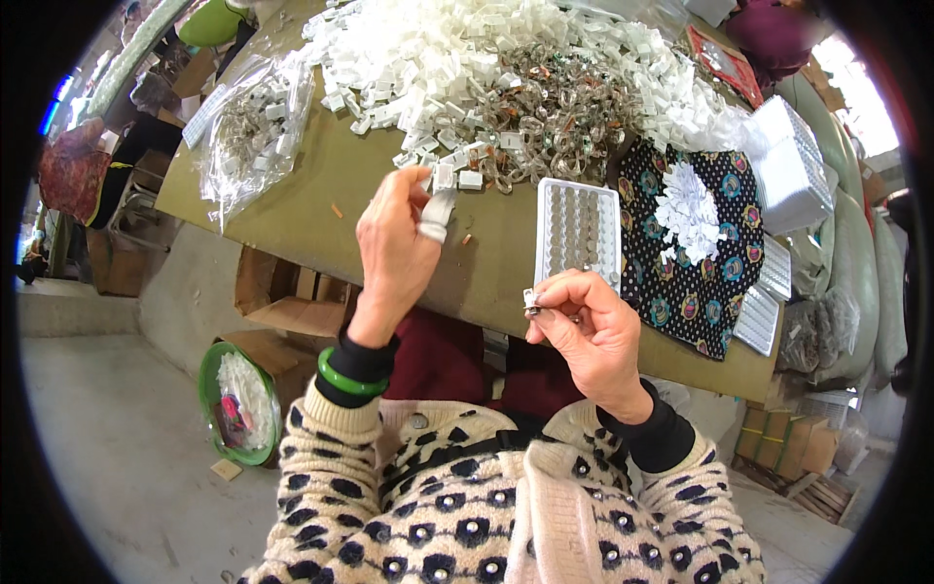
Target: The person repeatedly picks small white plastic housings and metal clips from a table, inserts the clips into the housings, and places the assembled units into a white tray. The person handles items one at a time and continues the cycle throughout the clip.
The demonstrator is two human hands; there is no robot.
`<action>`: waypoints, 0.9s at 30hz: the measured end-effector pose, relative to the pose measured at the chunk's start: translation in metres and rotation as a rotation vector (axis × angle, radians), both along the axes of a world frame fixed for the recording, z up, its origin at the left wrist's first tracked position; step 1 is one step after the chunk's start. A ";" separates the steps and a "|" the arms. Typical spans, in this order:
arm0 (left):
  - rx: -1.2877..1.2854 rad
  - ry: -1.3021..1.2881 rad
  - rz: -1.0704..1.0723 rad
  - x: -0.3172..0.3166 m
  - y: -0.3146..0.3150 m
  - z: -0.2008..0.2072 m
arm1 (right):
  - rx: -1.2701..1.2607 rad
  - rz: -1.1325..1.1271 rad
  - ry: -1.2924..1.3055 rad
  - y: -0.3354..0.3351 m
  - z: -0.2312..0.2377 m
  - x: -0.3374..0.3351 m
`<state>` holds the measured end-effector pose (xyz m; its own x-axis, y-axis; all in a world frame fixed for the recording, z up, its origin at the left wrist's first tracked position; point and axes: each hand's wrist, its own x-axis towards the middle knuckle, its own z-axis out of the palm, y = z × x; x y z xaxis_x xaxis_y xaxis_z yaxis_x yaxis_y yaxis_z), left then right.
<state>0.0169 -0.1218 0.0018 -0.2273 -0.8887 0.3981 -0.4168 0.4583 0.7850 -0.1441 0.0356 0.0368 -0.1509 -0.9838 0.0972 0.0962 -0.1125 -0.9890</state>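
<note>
My left hand (394, 248) reaches to the near edge of a pile of small white plastic boxes (409, 68). Its thumb, wrapped in white tape, and its forefinger close around one small white box (444, 177). My right hand (589, 336) pinches a small white plastic piece (530, 300) with a dark part between thumb and fingertips, in front of the table edge. Just beyond that hand lies a white tray (545, 219) with rows of small hollows. Beside the white boxes is a heap of clear and brownish small parts (555, 117).
A patterned black cloth (647, 277) bears a heap of white slips (686, 214). Stacked white trays (793, 165) stand at the table's right. A clear plastic bag of parts (255, 136) lies at the left. On the floor sits a green basin (209, 389) beside cardboard boxes.
</note>
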 end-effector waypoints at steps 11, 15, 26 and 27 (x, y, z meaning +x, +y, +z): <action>-0.105 -0.075 -0.082 -0.005 -0.005 -0.008 | -0.127 -0.018 0.446 -0.008 0.009 -0.010; 0.580 0.323 -0.429 0.001 0.035 0.012 | -0.598 -0.065 0.770 -0.028 0.010 -0.013; 0.705 1.051 -0.711 -0.011 0.078 0.019 | -0.362 -0.165 0.413 -0.007 0.005 -0.004; 0.669 1.035 -0.715 -0.012 0.079 0.018 | -0.325 -0.157 0.370 -0.004 0.005 -0.003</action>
